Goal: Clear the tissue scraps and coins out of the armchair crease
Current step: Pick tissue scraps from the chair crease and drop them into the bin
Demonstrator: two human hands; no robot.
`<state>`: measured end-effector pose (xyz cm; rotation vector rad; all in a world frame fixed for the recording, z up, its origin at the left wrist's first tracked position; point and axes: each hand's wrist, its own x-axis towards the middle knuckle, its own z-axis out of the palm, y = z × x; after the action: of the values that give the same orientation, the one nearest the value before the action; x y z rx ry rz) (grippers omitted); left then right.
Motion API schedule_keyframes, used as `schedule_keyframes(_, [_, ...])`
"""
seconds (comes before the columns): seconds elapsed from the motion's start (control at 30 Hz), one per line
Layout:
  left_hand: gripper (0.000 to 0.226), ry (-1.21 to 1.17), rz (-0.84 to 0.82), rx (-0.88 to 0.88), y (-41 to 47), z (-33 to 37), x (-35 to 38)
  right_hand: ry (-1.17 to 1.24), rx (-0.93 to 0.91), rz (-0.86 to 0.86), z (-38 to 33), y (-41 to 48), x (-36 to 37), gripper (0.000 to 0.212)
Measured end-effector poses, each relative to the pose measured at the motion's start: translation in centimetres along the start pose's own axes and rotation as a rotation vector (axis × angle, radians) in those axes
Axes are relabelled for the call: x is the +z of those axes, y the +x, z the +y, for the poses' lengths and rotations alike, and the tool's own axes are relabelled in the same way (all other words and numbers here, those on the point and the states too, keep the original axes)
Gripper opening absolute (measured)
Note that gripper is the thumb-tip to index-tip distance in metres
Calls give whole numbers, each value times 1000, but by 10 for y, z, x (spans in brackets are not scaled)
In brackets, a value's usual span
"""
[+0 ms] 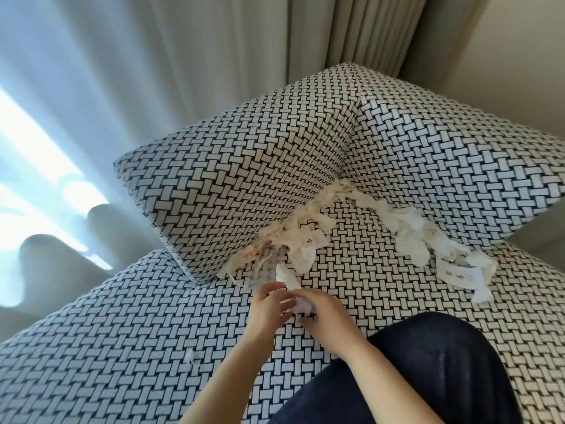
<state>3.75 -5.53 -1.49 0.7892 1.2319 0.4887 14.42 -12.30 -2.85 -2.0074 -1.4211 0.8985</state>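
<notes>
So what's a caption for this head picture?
Left hand and right hand hold a tissue wad; scraps fill the armchair crease.

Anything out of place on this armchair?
Yes: torn tissue scraps litter both creases and spill onto the seat. One stray shred lies apart. The left hand and right hand hold a tissue wad. No coins visible.

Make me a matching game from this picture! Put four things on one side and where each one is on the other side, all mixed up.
Things:
1. crumpled white tissue wad
2. torn white tissue scraps
3. pale grey pleated curtain
4. tiny lone white scrap

Places:
A. behind the black-and-white woven armchair
B. alone on the seat, left of the forearms
C. held between the left hand and the right hand
D. along the crease where the seat meets the cushions

Pairs: 1-C, 2-D, 3-A, 4-B.
</notes>
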Motion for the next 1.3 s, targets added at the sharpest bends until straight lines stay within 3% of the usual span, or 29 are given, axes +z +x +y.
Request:
schedule_keyframes(0.1, [17,46,66,76,-1,0,-4,10,35,102,2,0,-1,37])
schedule_keyframes(0.2, [22,217,277,252,5,-2,-12,45,43,198,1,-1,-5,25])
schedule_keyframes(0.27, [37,300,433,327,13,-3,-19,51,48,257,1,-1,-7,18])
schedule_keyframes(0.37, [69,352,583,288,28,-1,-29,67,69,326,2,1,-7,14])
schedule_keyframes(0.53, [93,628,529,166,44,1,-38,73,61,336,3,1,-8,15])
schedule_keyframes(0.7, [103,896,473,246,51,3,-34,84,80,335,4,2,-7,14])
schedule_keyframes(0.87, [78,1033,501,270,62,8,-32,62,85,310,4,2,-7,13])
schedule_keyframes(1.03, [53,1019,563,292,68,14,-33,58,93,307,5,2,-7,14])
schedule_keyframes(1.3, [41,908,623,389,64,7,-30,79,104,317,5,3,-6,15])
